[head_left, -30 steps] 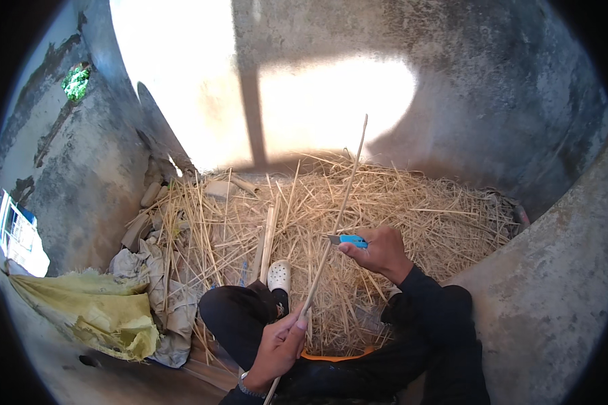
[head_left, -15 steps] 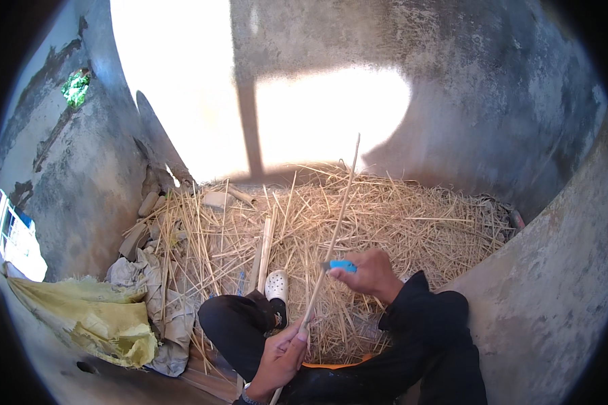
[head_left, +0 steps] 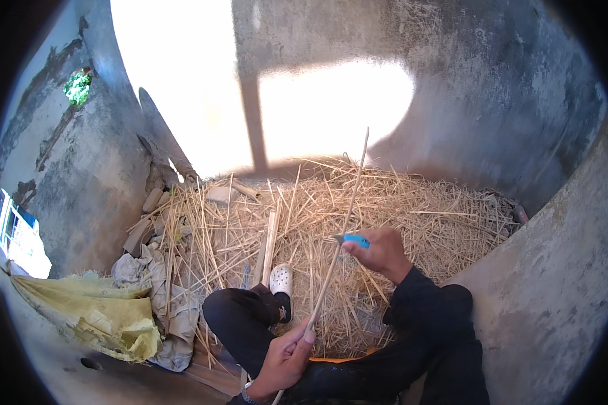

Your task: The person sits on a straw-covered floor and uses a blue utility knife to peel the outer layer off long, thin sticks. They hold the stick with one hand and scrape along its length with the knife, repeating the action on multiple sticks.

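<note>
A long thin stick (head_left: 338,253) slants from my lap up and away toward the far wall. My left hand (head_left: 287,358) is closed round its lower part, thumb along the top. In my right hand (head_left: 385,253) is a knife with a blue handle (head_left: 355,239), gripped in closed fingers. Its short dark blade points left and meets the stick around its middle, or lies very near it; I cannot tell whether it touches.
Loose straw-like strips and shavings (head_left: 412,216) cover the floor ahead. Concrete walls (head_left: 534,324) close in at right and back. A yellow sack (head_left: 108,317) lies at left. My white clog (head_left: 281,278) rests by some flat wooden strips (head_left: 270,236).
My right hand and the knife have moved up and slightly right, farther along the stick. The stick's far end has shifted a little right; my left hand keeps its hold.
</note>
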A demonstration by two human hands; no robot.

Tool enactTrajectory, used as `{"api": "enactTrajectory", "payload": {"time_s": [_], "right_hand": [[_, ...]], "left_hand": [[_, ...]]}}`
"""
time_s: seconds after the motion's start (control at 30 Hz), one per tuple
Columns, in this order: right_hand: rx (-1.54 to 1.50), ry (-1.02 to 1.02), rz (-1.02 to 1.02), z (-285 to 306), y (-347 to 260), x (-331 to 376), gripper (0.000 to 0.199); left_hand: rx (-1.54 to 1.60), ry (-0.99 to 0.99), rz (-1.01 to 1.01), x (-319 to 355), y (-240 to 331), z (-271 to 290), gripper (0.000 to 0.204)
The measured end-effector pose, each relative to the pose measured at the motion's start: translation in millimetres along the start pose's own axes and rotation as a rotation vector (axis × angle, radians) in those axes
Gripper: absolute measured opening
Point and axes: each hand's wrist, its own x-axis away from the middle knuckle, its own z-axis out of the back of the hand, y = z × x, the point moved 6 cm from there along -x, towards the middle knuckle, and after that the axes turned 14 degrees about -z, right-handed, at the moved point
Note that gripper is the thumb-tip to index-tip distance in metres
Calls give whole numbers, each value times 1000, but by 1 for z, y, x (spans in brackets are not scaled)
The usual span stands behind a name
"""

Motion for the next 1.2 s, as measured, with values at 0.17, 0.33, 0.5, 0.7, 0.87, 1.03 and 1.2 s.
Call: {"api": "enactTrajectory", "payload": {"time_s": [0.17,0.33,0.5,0.7,0.87,1.03,1.2], "right_hand": [[-59,-29,-35,8,9,-6,70],[-66,19,26,3,1,-2,73],[-105,57,-131,23,30,-23,76],[-82,53,-18,3,15,-9,75],[-14,181,-191,31,67,-50,76],[52,228,-337,34,122,-74,77],[143,317,-564,67,168,-95,82]], "left_hand": [[51,-21,-7,-3,8,-3,44],[-74,-11,-48,3,13,0,44],[-71,-50,-63,10,5,-4,45],[-94,-31,-42,19,6,-4,46],[-131,-102,-38,25,-1,-13,33],[-256,-152,-110,33,7,-16,19],[-240,-235,10,49,15,-20,33]]}}
